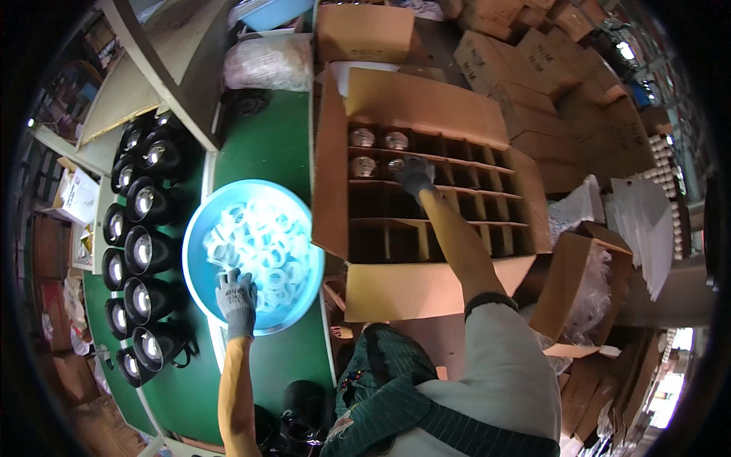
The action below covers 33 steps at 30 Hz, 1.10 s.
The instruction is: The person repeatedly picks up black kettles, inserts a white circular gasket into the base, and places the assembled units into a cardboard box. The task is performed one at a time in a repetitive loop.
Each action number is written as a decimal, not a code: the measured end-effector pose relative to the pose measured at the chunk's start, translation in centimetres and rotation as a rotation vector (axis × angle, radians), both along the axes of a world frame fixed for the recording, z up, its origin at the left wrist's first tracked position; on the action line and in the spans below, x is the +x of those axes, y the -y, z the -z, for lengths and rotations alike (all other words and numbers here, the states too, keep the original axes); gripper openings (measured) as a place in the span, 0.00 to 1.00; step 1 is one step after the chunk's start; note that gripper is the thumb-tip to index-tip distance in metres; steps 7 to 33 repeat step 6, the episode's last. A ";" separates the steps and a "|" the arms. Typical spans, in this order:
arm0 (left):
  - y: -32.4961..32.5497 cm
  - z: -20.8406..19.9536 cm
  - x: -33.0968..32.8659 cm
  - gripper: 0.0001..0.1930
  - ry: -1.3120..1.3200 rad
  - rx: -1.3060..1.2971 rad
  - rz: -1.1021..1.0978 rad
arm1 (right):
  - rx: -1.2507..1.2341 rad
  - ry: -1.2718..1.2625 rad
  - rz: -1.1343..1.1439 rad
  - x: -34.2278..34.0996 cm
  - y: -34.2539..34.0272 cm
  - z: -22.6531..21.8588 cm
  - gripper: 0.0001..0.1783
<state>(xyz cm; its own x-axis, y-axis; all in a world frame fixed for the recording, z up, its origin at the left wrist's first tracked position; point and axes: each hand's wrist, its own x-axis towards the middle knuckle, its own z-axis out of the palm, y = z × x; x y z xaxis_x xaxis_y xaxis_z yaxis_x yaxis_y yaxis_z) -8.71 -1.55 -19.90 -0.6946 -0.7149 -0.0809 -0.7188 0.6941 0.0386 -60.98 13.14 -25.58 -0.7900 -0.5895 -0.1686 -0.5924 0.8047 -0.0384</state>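
Note:
My left hand (237, 298), in a grey glove, is over the near-left part of a light blue basin (194, 282). Its fingers are apart and touch or hover just above the white plastic rings (263, 244) heaped inside. Further right, my right hand (416, 176), also gloved, reaches into a large cardboard box (407, 293) split into cells by dividers. Its fingers close at a shiny round clear piece (394, 167) in one cell, and the fingertips are partly hidden. Similar round pieces (364, 138) sit in the neighbouring cells at the box's far-left corner.
Several black lamp housings (148, 249) stand in rows on the green table (259, 145) at left. A wooden post (164, 76) rises beside them. A clear plastic bundle (268, 61) lies at the back. Stacked cartons (575, 137) and an open box of plastic bags (586, 289) are at right.

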 end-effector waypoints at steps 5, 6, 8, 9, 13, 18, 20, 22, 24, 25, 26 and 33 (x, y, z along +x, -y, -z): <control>-1.6 -6.7 2.3 0.18 -0.438 0.310 -0.266 | 0.289 0.015 -0.002 -0.2 5.7 -0.9 0.50; -1.6 -6.8 2.9 0.18 -0.429 0.308 -0.287 | 0.292 0.024 -0.023 0.5 6.7 -0.5 0.50; -1.6 -6.8 2.9 0.18 -0.429 0.308 -0.287 | 0.292 0.024 -0.023 0.5 6.7 -0.5 0.50; -1.6 -6.8 2.9 0.18 -0.429 0.308 -0.287 | 0.292 0.024 -0.023 0.5 6.7 -0.5 0.50; -1.6 -6.8 2.9 0.18 -0.429 0.308 -0.287 | 0.292 0.024 -0.023 0.5 6.7 -0.5 0.50; -1.6 -6.8 2.9 0.18 -0.429 0.308 -0.287 | 0.292 0.024 -0.023 0.5 6.7 -0.5 0.50; -1.6 -6.8 2.9 0.18 -0.429 0.308 -0.287 | 0.292 0.024 -0.023 0.5 6.7 -0.5 0.50; -1.6 -6.8 2.9 0.18 -0.429 0.308 -0.287 | 0.292 0.024 -0.023 0.5 6.7 -0.5 0.50; -1.6 -6.8 2.9 0.18 -0.429 0.308 -0.287 | 0.292 0.024 -0.023 0.5 6.7 -0.5 0.50; -1.6 -6.8 2.9 0.18 -0.429 0.308 -0.287 | 0.292 0.024 -0.023 0.5 6.7 -0.5 0.50; -1.6 -6.8 2.9 0.18 -0.429 0.308 -0.287 | 0.292 0.024 -0.023 0.5 6.7 -0.5 0.50; -1.6 -6.8 2.9 0.18 -0.429 0.308 -0.287 | 0.292 0.024 -0.023 0.5 6.7 -0.5 0.50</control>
